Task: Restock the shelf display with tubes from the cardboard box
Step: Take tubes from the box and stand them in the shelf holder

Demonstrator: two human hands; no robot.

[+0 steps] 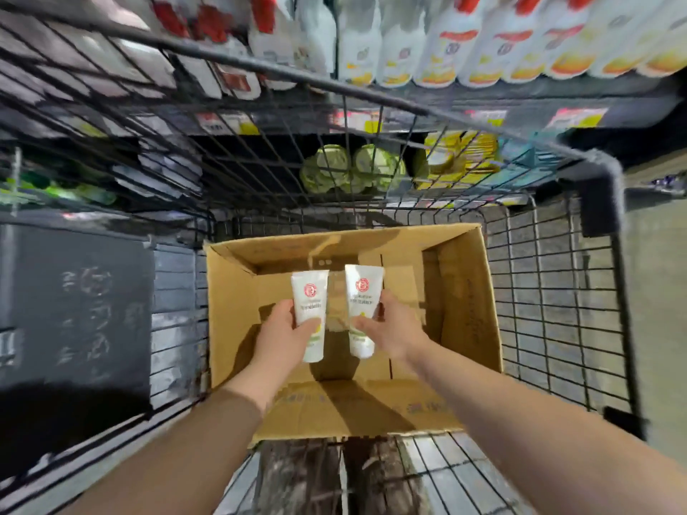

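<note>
— While the shelving fills the top of the view, what stands between it and the person?
— A wire cart. Its far mesh wall crosses the lower shelf, so the green round tubs and yellow packs show only through the bars. White bottles line the shelf above, badly blurred.
— And the cardboard box?
— It sits open in the cart, flaps spread. Both forearms reach in over its near flap and hide part of it.
— The hands?
— The left hand grasps the left tube, thumb across its front. The right hand grasps the right tube the same way. Both white tubes are held over the box's inside, side by side but apart, crimped ends pointing away from the person.
— Labels?
— Each tube has a round red emblem, but the print beneath is too small to read. The price tags on the shelf edge are smeared.
</note>
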